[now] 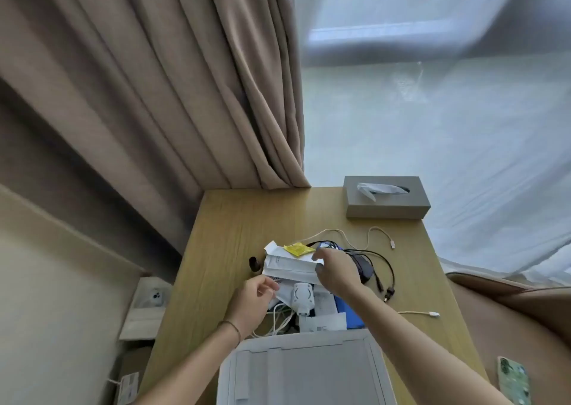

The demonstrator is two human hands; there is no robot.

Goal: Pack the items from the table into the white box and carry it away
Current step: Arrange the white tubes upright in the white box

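The white box (304,373) lies at the table's near edge, its pale inner face towards me. Just beyond it sit a white camera-like device (302,296), white cables (278,324), papers and something blue (350,316); whether they lie inside the box I cannot tell. My right hand (338,273) grips the right end of a long flat white carton (289,265) held over this pile. My left hand (253,301) curls its fingers at the carton's near left corner. A yellow packet (297,248) rests on the carton's far edge. A small black cylinder (254,263) stands to its left.
A black adapter with cables (364,268) and beige cables (374,235) lie right of the pile on the wooden table (234,225). A grey tissue box (386,197) stands at the far right corner. A phone (513,380) lies off the table's right edge. Curtains hang behind.
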